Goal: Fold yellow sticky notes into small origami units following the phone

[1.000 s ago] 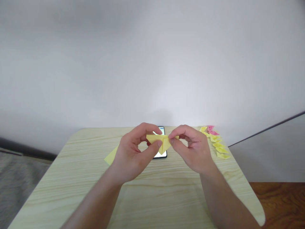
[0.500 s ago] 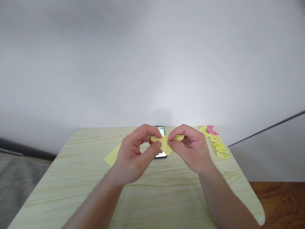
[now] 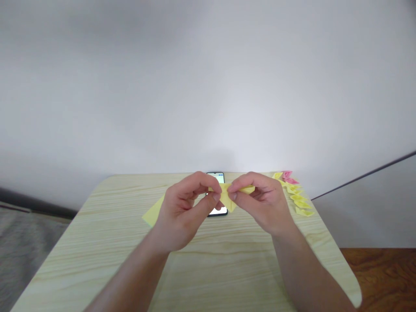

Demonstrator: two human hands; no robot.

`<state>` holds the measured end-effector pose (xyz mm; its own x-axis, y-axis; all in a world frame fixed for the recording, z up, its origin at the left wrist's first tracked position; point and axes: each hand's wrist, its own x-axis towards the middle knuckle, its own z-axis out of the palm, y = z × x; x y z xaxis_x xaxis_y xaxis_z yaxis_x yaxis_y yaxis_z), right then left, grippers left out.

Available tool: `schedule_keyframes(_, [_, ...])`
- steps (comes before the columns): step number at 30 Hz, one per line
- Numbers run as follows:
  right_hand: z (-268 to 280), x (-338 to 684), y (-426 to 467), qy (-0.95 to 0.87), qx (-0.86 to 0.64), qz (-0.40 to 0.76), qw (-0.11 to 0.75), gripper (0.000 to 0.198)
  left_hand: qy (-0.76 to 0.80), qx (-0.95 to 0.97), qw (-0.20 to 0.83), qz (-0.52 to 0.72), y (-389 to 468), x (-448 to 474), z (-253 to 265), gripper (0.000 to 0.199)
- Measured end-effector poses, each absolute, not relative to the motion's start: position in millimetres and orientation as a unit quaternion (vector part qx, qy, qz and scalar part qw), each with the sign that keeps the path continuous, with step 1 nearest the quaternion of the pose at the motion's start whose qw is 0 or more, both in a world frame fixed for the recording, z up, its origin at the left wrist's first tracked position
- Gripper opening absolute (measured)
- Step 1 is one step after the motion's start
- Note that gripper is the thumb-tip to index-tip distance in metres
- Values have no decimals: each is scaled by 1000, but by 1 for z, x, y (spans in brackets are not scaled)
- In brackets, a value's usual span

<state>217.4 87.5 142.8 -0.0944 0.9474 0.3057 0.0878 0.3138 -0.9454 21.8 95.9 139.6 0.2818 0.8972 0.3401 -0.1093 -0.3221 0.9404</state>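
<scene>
A small folded piece of yellow paper is held up over the table, its pointed part hanging down in the middle. My left hand pinches it between thumb and forefinger on the left side. On the right, my right hand grips it the same way, the two sets of fingertips close together. Parts of the paper are covered by my fingers. Beneath and behind it lies a phone with a lit screen, partly hidden by my left hand.
Flat yellow paper lies left of my left hand. Several folded yellow paper pieces and a pink one line the right side of the wood-grain table. A pale wall rises behind the table's back edge.
The folded yellow paper has shifted slightly to the right between my fingers. My right hand's fingertips have moved a little left along it; my left hand stays nearly still.
</scene>
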Motion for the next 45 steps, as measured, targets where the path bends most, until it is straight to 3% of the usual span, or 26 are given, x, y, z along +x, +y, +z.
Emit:
schedule_keyframes(11, [142, 222, 90, -656, -401, 331, 546, 15, 335, 605, 466, 552, 96, 26, 139, 4])
schedule_keyframes(22, [143, 222, 89, -661, -404, 353, 524, 11, 331, 622, 485, 517, 98, 24, 135, 17])
schedule_keyframes(29, [141, 224, 89, -623, -387, 442, 517, 11, 349, 625, 477, 510, 98, 25, 136, 10])
schedule_keyframes(45, [147, 222, 91, -585, -350, 489, 544, 7, 350, 622, 454, 534, 96, 26, 135, 6])
